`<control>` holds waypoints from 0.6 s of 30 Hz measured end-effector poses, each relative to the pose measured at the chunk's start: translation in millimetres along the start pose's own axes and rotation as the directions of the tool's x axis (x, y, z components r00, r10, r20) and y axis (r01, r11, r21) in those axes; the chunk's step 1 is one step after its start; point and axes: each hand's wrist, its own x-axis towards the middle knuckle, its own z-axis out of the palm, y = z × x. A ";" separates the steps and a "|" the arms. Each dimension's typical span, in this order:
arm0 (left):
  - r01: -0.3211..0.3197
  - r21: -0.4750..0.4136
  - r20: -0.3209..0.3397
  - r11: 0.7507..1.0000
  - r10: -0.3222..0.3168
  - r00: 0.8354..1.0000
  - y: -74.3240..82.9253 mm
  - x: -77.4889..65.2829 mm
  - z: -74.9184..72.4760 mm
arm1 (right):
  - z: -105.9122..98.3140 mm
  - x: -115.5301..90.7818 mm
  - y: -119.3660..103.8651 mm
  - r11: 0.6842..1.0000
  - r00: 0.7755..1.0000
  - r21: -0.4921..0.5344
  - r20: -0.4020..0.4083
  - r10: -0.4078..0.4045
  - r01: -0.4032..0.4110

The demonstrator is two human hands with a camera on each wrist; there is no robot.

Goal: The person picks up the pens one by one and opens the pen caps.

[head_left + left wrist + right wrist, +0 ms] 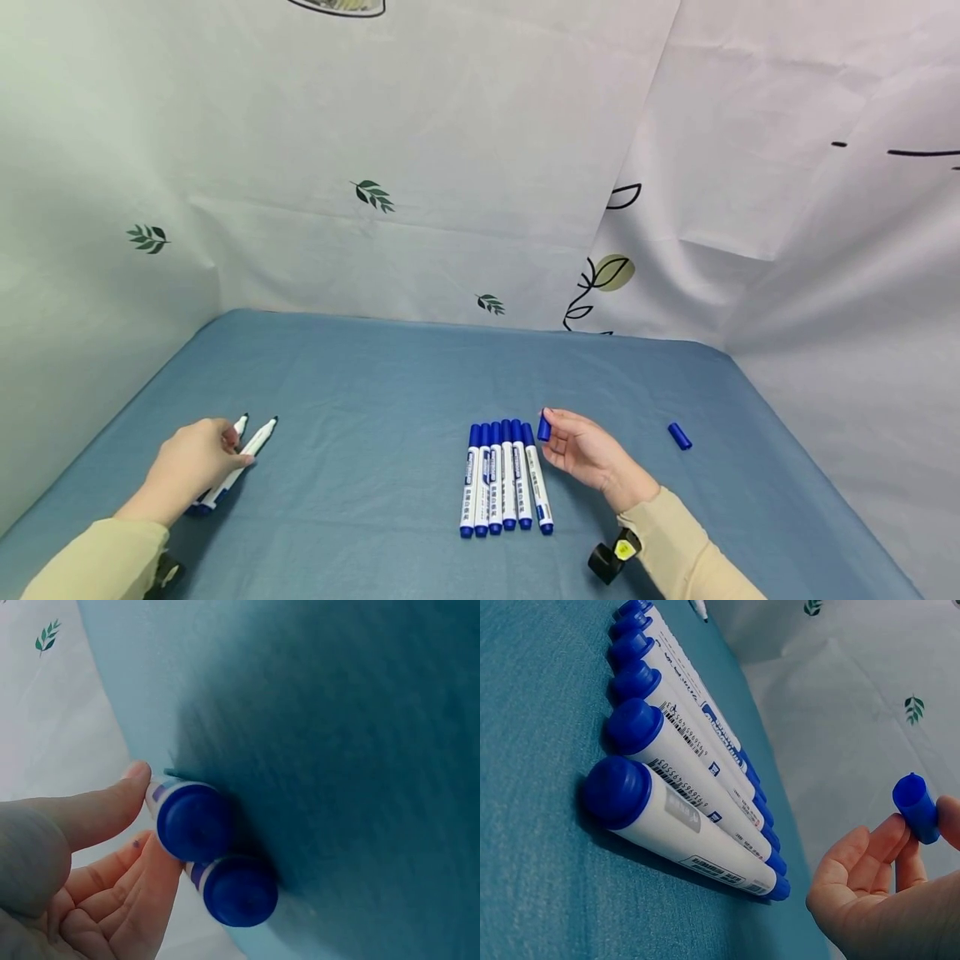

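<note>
Two uncapped whiteboard markers lie side by side at the left, black tips pointing away. My left hand (197, 458) pinches the nearer marker (258, 437) between thumb and fingers. The other marker (241, 424) is partly hidden behind that hand. In the left wrist view the blue end of one marker (195, 823) and that of its neighbour (240, 891) touch or nearly touch. Between thumb and fingertips my right hand (588, 454) holds a loose blue marker cap (544, 427), its open end showing in the right wrist view. Just left of it lies a row of capped blue markers (495, 483).
A second loose blue cap (679, 436) lies on the blue cloth (360, 392) to the right. White patterned fabric (465, 167) hangs behind the table and along both sides. Each wrist carries a small black camera mount (606, 562).
</note>
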 end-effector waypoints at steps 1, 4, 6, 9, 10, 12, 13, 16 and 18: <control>0.000 -0.002 0.000 1.000 0.000 1.000 -0.1 -0.2 0.0 | 0.0 0.1 0.1 1.000 1.000 0.001 -0.001 0.000 0.000; -0.004 -0.005 0.001 1.000 0.004 1.000 -0.3 -1.0 -0.5 | -0.3 0.2 0.4 1.000 1.000 0.007 0.007 0.003 -0.003; -0.005 -0.008 0.007 1.000 0.005 1.000 -0.3 -1.6 -0.9 | -0.5 -0.1 0.5 1.000 1.000 0.012 0.011 0.003 -0.003; -0.003 -0.011 0.020 1.000 0.003 1.000 -0.1 -2.3 -1.2 | -1.1 -0.3 0.4 1.000 1.000 0.017 0.020 0.004 -0.005; 0.001 -0.012 0.024 1.000 -0.001 1.000 0.1 -2.5 -1.3 | -1.2 -0.3 0.4 1.000 1.000 0.018 0.020 0.003 -0.004; 0.007 -0.012 0.030 1.000 -0.007 1.000 0.2 -2.6 -1.7 | -1.4 -0.2 0.3 1.000 1.000 0.018 0.023 0.002 -0.002; 0.011 -0.013 0.030 1.000 -0.011 0.999 0.1 -2.6 -1.7 | -1.6 0.1 0.4 1.000 1.000 0.018 0.025 0.002 -0.002; 0.021 -0.015 0.029 1.000 -0.020 0.999 -0.5 -2.2 -2.4 | -1.6 0.5 0.4 1.000 1.000 0.018 0.028 0.001 -0.001; 0.020 -0.014 0.025 1.000 -0.020 0.999 -1.8 -1.8 -2.6 | -1.6 0.6 0.2 1.000 1.000 0.019 0.030 0.001 -0.002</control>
